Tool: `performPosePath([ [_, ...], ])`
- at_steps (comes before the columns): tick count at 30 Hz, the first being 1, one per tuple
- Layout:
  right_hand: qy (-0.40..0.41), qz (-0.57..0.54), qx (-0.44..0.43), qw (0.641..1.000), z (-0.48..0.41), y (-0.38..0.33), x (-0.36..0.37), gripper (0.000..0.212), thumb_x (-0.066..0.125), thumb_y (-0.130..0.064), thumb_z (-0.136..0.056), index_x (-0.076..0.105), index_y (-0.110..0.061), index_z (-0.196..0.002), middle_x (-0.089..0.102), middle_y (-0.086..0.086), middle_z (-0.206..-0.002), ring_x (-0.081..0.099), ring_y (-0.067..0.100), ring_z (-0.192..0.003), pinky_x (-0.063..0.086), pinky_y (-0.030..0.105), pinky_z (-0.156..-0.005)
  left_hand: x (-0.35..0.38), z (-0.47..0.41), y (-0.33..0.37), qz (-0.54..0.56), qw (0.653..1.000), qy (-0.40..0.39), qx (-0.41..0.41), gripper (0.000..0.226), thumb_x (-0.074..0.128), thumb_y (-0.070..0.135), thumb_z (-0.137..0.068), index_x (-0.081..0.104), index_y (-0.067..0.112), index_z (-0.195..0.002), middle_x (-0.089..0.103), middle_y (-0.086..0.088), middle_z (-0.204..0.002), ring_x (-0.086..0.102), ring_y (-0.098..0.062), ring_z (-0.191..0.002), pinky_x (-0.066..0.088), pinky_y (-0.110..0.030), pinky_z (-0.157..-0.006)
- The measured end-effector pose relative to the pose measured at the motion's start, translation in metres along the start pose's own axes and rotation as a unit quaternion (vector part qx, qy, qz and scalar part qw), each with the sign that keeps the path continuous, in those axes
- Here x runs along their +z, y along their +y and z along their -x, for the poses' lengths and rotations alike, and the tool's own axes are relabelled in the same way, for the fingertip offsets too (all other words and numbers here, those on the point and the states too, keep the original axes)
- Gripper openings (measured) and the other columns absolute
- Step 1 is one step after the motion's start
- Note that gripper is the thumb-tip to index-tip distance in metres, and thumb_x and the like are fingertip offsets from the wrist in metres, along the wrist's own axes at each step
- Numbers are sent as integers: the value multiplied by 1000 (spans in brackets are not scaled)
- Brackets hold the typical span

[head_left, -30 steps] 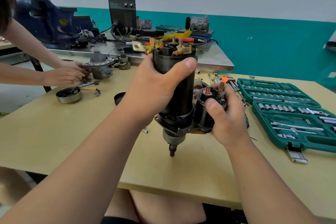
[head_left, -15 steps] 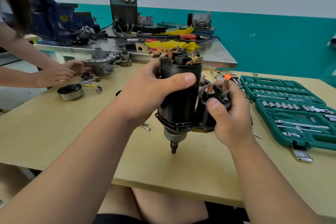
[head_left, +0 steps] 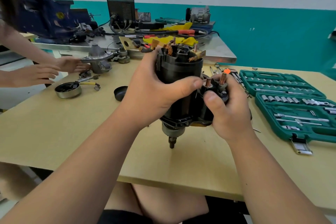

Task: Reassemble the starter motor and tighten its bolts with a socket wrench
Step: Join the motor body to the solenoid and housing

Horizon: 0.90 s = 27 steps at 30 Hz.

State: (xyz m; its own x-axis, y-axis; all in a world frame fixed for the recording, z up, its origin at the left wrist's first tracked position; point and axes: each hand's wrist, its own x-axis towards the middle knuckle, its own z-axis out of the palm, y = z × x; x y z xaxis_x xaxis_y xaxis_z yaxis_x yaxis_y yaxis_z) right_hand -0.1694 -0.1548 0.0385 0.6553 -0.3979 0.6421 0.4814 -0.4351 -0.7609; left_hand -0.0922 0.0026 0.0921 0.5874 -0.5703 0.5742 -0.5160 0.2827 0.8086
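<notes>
I hold the black starter motor body [head_left: 179, 71] upright above the wooden table [head_left: 54, 129], shaft end pointing down. Copper brushes and a stud stick out of its open top. My left hand [head_left: 154, 94] wraps around the cylinder from the left, thumb across its front. My right hand [head_left: 229, 109] grips the black solenoid [head_left: 212, 89] attached on the right side, two copper terminals showing above my thumb. The grey nose housing [head_left: 98, 60] lies at the far left of the table, with another person's hand [head_left: 72, 63] touching it.
An open green socket set case [head_left: 294, 107] lies to the right with sockets and wrench parts. A metal end cap [head_left: 68, 89], a black cap [head_left: 120, 92] and small gears sit at left. Loose tools lie behind the motor. A steel bench [head_left: 214, 49] with a vise and welder stands behind.
The motor has come lower and closer to me, still upright in both hands. The other person's hands have shifted beside the grey housing.
</notes>
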Motion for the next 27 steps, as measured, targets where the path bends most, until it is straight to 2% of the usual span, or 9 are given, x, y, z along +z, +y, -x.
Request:
performPosePath([
  [4,2,-1,-7,1000,2,-1,0,24,60,-44,-70,53,-34,-90,61,-22,-77,56,-2,-70,45,13,-58,-4,0,0,-8,1000,-1,28,51,82,36,-64,56,31,-107,72,18,-101,68,-4,-99,53,-16,-78],
  [8,-6,-8,-1,1000,2,0,0,19,61,-45,-67,56,-50,-85,62,-21,-79,58,1,-73,48,20,-62,-7,-2,-1,-13,999,-16,51,42,81,30,-67,62,34,-104,72,21,-101,67,-2,-101,52,-14,-82],
  [12,-11,-14,8,1000,1,0,0,20,61,-43,-67,56,-48,-85,62,-19,-79,59,3,-74,50,23,-62,-6,-1,-7,-6,998,-32,47,36,81,24,-68,66,37,-97,72,22,-97,68,1,-96,52,-12,-78],
  [17,6,-3,19,1000,-1,0,-1,24,60,-44,-69,54,-36,-91,61,-20,-79,59,3,-74,52,24,-61,-4,-1,-18,-15,999,-31,32,45,76,36,-67,56,31,-107,70,25,-99,66,3,-98,50,-11,-78],
  [20,1,14,39,999,-3,-1,0,22,60,-45,-69,55,-37,-89,60,-16,-79,60,12,-77,58,44,-67,-8,1,-23,-23,998,-48,18,57,78,37,-65,55,28,-116,70,20,-105,66,-3,-105,52,-16,-81],
  [21,-1,17,42,999,-4,-1,1,22,59,-46,-69,55,-38,-88,60,-15,-79,60,14,-78,58,47,-68,-11,0,-24,-22,998,-56,13,59,78,35,-65,54,27,-118,70,18,-107,66,-4,-106,52,-16,-81],
  [23,-1,28,38,999,-5,-2,1,19,59,-49,-69,55,-43,-86,60,-16,-79,59,11,-76,56,43,-65,-15,-1,-28,-21,997,-76,-3,62,79,34,-65,54,24,-121,70,16,-108,66,-5,-106,53,-17,-81],
  [25,-2,40,35,999,-6,0,1,18,58,-52,-68,54,-47,-85,61,-16,-80,60,9,-77,55,37,-62,-16,-1,-34,-29,995,-92,-29,65,79,39,-63,55,23,-122,71,12,-109,67,-7,-106,56,-24,-83],
  [27,-15,18,38,999,-7,2,-2,17,59,-51,-69,55,-48,-85,61,-11,-83,62,18,-82,57,41,-63,-17,1,-38,-52,991,-102,-63,69,78,48,-60,54,29,-122,68,7,-115,65,-10,-109,57,-34,-90],
])
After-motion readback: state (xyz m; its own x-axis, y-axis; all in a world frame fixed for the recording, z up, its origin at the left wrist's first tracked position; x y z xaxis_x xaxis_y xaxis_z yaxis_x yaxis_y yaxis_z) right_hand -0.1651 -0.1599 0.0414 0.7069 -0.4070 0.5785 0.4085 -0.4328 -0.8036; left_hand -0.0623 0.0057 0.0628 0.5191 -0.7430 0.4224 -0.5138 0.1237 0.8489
